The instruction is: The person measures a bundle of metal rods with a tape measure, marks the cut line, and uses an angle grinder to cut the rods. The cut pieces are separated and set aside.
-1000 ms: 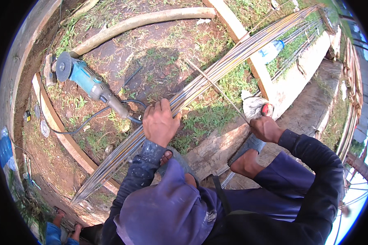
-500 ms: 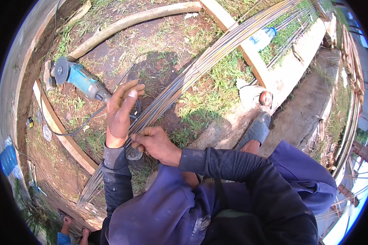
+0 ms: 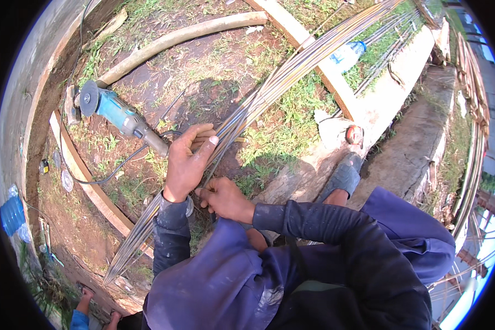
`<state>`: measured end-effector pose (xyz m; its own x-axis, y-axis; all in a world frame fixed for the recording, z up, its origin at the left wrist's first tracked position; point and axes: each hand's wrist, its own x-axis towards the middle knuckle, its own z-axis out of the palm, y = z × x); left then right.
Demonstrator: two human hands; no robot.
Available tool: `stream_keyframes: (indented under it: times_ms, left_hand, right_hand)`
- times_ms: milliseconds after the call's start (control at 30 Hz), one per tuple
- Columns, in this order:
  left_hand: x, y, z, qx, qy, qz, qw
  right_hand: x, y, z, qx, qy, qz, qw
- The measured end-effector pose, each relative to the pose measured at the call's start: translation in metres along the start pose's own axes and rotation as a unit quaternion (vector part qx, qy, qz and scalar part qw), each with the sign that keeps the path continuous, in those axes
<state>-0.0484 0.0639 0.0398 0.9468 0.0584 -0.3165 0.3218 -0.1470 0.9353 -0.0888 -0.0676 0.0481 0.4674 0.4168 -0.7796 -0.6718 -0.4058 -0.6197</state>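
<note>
A long bundle of thin steel rods (image 3: 283, 74) runs diagonally across the ground, from lower left to upper right. My left hand (image 3: 188, 165) rests against the bundle, palm turned partly up, fingers apart and loosely bent. Below it, my right hand (image 3: 225, 199) pinches a rod of the bundle, its fingertips partly hidden. An angle grinder (image 3: 115, 113) with a cord lies left of the rods. A red tape measure (image 3: 355, 135) lies on a pale crumpled piece beside my right foot (image 3: 344, 176).
Wooden boards (image 3: 341, 88), a curved log (image 3: 181, 38), concrete edging (image 3: 407, 132) and a clear plastic bottle (image 3: 346, 55) lie around the rods. A blue water container (image 3: 12, 217) stands at the left. Another person's foot (image 3: 85, 294) shows at lower left.
My right hand has moved left from beside the tape measure to the bundle. My left hand let go of the bundle, lifted with fingers spread, and has since moved right against the rods.
</note>
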Motion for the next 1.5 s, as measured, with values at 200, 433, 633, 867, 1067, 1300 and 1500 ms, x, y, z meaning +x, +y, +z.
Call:
stream_keyframes:
  times_ms: [200, 433, 633, 867, 1067, 1300, 1500]
  left_hand:
    - [0.023, 0.037, -0.003, 0.014, 0.03, 0.043, 0.999]
    - [0.029, 0.04, -0.046, 0.134, 0.094, 0.017, 0.986]
    - [0.015, 0.026, -0.048, -0.033, 0.32, 0.085, 0.943]
    - [-0.004, 0.005, -0.053, -0.046, 0.396, 0.076, 0.914]
    - [-0.018, -0.013, -0.026, -0.071, 0.364, 0.025, 0.928]
    - [-0.023, -0.009, 0.044, 0.092, 0.197, 0.055, 0.974]
    - [-0.014, -0.026, 0.052, 0.244, 0.165, 0.119, 0.948]
  right_hand:
    - [0.042, 0.001, 0.034, 0.129, 0.048, -0.011, 0.99]
    - [0.085, -0.041, 0.056, 0.343, 0.01, 0.083, 0.935]
    - [0.147, -0.065, 0.07, 0.396, 0.027, 0.018, 0.918]
    - [0.174, -0.144, 0.031, 0.43, 0.015, -0.101, 0.897]
    - [0.215, -0.185, -0.063, 0.104, -0.079, -0.045, 0.99]
    - [0.269, -0.244, -0.196, -0.028, -0.084, 0.06, 0.994]
    - [0.216, -0.246, -0.258, -0.126, 0.021, -0.027, 0.991]
